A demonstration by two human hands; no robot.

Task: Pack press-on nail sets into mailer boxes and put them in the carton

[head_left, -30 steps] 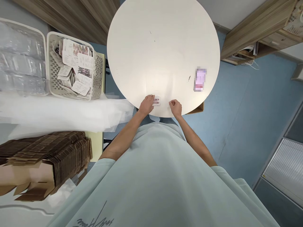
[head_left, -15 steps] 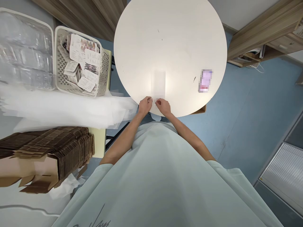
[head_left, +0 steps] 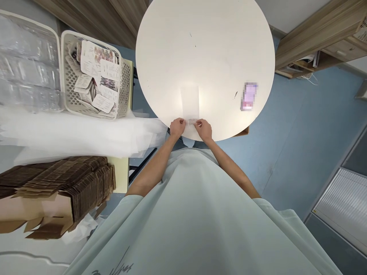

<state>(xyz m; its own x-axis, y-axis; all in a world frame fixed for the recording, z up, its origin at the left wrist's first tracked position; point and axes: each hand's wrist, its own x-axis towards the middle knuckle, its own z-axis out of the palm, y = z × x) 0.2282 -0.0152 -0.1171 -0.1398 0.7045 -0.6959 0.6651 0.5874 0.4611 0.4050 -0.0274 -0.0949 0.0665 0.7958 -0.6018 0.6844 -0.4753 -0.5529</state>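
A flat, translucent plastic bag (head_left: 190, 101) lies on the round white table (head_left: 212, 49), its near end at the table's front edge. My left hand (head_left: 177, 127) pinches the left corner of that near end between thumb and fingers. At the opposite corner my right hand (head_left: 203, 129) is closed in a similar pinch. Between the two hands the bag's edge looks creased and shiny. Whether anything is inside the bag I cannot tell.
On the left stand a white basket (head_left: 124, 89) of printed cards, a second basket (head_left: 60, 49) of clear plastic packs, a pile of white translucent sheets or bags (head_left: 86, 131) and stacked folded cardboard boxes (head_left: 88, 187). A blurred phone-like object (head_left: 249, 96) lies on the table's right.
My right hand has moved right, away from my left, and the bag's near edge is stretched wider between them. Both hands still pinch it.
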